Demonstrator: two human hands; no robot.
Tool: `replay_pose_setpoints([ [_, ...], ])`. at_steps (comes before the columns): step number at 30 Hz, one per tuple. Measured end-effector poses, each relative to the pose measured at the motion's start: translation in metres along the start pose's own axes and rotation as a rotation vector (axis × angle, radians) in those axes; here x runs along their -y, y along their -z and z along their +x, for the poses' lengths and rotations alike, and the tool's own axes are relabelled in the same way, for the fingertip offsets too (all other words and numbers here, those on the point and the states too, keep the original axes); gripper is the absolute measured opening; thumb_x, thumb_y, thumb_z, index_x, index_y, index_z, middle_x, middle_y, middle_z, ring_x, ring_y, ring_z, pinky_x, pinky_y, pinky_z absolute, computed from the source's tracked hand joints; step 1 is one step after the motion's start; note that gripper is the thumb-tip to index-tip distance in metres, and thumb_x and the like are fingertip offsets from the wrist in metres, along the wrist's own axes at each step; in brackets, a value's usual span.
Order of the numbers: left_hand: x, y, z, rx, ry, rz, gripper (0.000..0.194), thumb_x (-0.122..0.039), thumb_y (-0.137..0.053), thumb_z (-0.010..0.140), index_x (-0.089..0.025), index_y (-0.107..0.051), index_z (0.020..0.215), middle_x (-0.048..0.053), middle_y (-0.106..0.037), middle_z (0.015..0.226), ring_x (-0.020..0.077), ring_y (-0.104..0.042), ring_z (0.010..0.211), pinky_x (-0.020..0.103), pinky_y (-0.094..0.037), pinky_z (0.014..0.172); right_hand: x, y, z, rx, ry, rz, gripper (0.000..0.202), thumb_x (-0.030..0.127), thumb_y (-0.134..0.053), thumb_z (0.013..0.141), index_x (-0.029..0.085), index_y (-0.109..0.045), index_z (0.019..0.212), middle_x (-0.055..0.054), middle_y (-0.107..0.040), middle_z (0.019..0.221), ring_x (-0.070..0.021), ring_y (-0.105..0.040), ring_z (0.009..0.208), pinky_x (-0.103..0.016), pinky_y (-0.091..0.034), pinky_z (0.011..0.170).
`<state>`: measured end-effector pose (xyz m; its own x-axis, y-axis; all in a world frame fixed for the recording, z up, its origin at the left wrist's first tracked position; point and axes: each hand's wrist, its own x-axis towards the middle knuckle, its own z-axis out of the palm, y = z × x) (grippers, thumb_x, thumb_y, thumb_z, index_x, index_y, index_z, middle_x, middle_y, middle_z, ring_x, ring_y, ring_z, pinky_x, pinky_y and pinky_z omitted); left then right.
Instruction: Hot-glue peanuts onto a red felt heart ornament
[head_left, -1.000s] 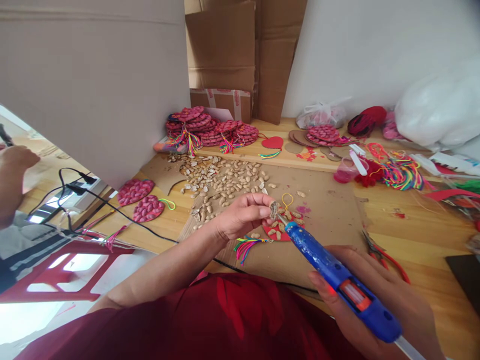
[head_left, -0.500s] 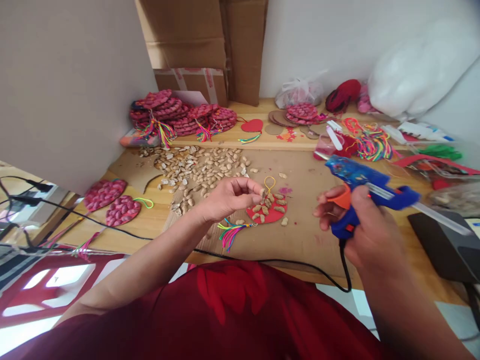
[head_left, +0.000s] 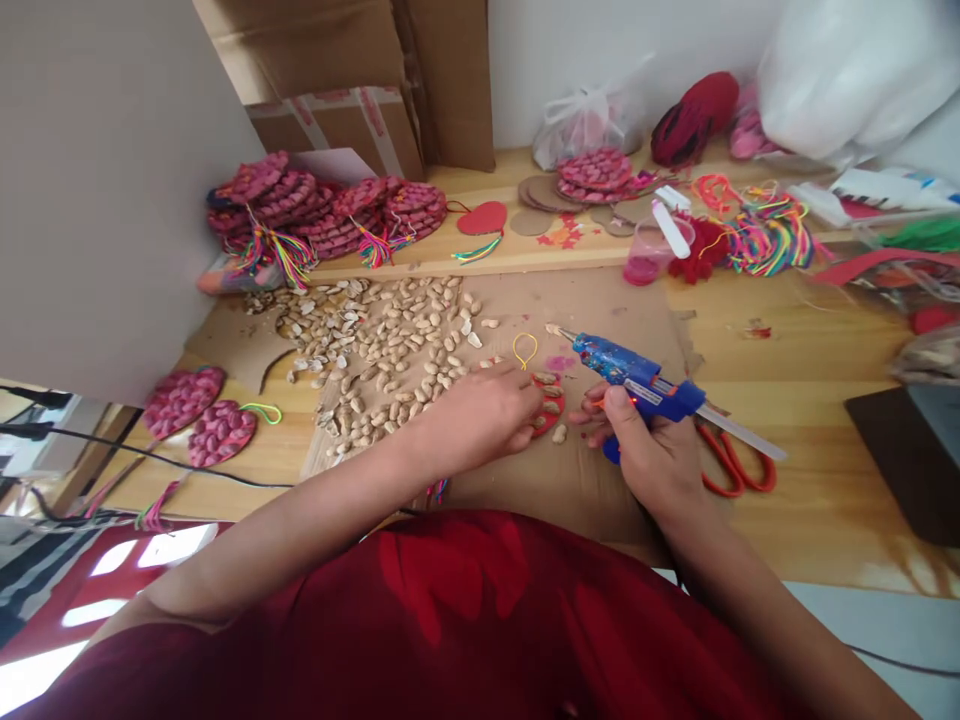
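My right hand (head_left: 645, 435) grips a blue hot glue gun (head_left: 622, 365), a clear glue stick coming out of its rear. Its nozzle points left over the cardboard, its tip in line with a loose peanut. My left hand (head_left: 499, 410) reaches down over a red disc (head_left: 551, 425) that has peanuts (head_left: 551, 379) on it. The left fingers are curled, and what lies under their tips is hidden. A yellow cord loop (head_left: 526, 350) sticks out beyond the disc's far edge. Most of the disc and its tassel are covered by my left hand and forearm.
Unshelled peanuts (head_left: 405, 330) spread across the cardboard mat (head_left: 600, 290) on the left. Two pink peanut-covered discs (head_left: 221, 433) lie farther left. Stacked pink discs (head_left: 330, 225) line the raised back shelf. Orange-handled scissors (head_left: 739, 465) and a dark flat object (head_left: 907, 460) lie on the right.
My left hand has come down onto the red disc, turned palm down; it was pinching a peanut above it. The glue gun has moved left and toward the disc, uncovering the scissors.
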<state>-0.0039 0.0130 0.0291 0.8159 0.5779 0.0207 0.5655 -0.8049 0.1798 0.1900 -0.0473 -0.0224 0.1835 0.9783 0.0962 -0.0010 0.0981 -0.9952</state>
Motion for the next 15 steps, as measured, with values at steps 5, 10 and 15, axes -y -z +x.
replay_pose_setpoints([
  [5,-0.0016,-0.0015,0.0042,0.060,-0.030,0.055,0.015,-0.020,-0.054,0.092,-0.014,-0.068,0.094,0.011,-0.067,0.098,0.0244,-0.062,0.095,0.036,-0.051,0.088,-0.0051,0.0027,-0.0039,0.023,0.003,-0.004,0.029,0.051,-0.066,0.099,0.022,-0.067,0.095,-0.004,-0.067,0.082,-0.0227,-0.068,0.069,-0.027,-0.055,0.048],
  [10,-0.0022,-0.0011,0.0073,0.105,-0.011,0.072,0.016,-0.022,-0.054,0.094,-0.013,-0.067,0.098,0.011,-0.066,0.097,0.0243,-0.062,0.095,0.036,-0.051,0.088,-0.0054,0.0043,-0.0067,0.044,-0.026,-0.035,0.030,0.052,-0.065,0.099,0.022,-0.067,0.100,-0.005,-0.068,0.087,-0.0238,-0.068,0.070,-0.029,-0.056,0.049],
  [15,-0.0033,0.0010,0.0099,0.117,-0.024,0.079,0.018,-0.023,-0.055,0.094,-0.012,-0.065,0.103,0.012,-0.066,0.101,0.0252,-0.063,0.096,0.037,-0.052,0.087,-0.0049,0.0031,-0.0075,0.072,-0.031,-0.012,0.026,0.048,-0.065,0.100,0.024,-0.067,0.107,-0.005,-0.068,0.093,-0.0241,-0.070,0.076,-0.027,-0.058,0.050],
])
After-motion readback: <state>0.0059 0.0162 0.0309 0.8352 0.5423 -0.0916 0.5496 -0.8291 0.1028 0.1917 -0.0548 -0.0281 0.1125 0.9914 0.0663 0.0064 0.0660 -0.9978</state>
